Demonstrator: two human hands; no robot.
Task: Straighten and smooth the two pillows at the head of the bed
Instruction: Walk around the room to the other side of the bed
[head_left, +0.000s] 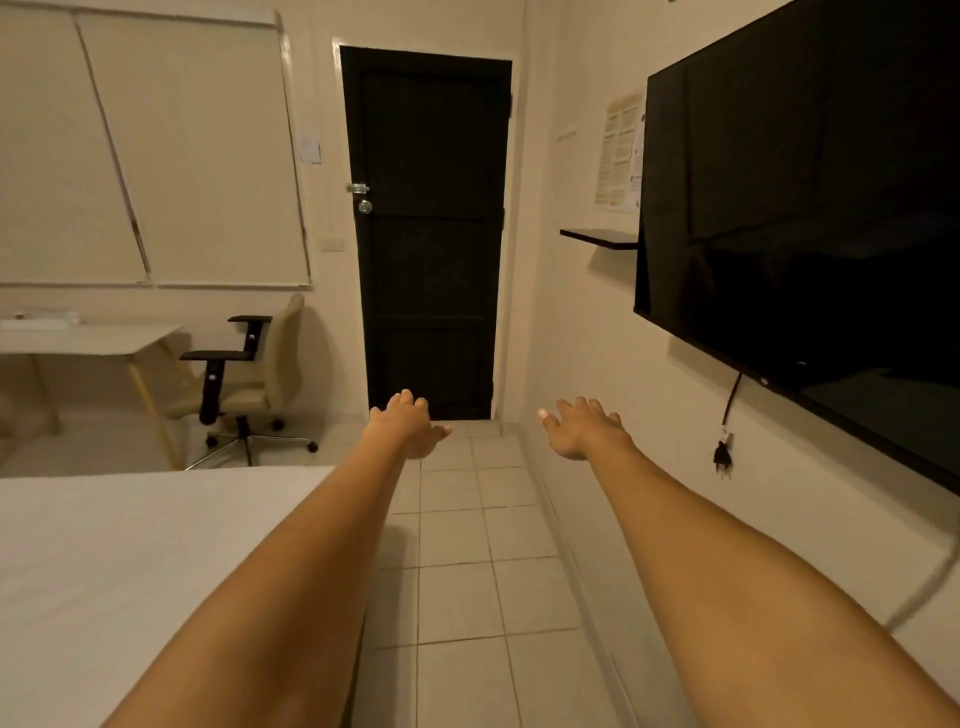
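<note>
- Left hand (408, 423) and right hand (584, 428) reach forward, fingers spread, holding nothing.
- No pillows in view; only the bed (130, 571) shows, near left.
- Risk: facing the far door (428, 234), the hands may miss the pillows entirely.

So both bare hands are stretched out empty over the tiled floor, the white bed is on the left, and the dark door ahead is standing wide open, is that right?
Not quite. In the head view the dark panelled door is shut in its frame, not wide open. The rest holds: the left hand and right hand are stretched out empty over the pale tiled floor, with the white bed on the left.
</note>
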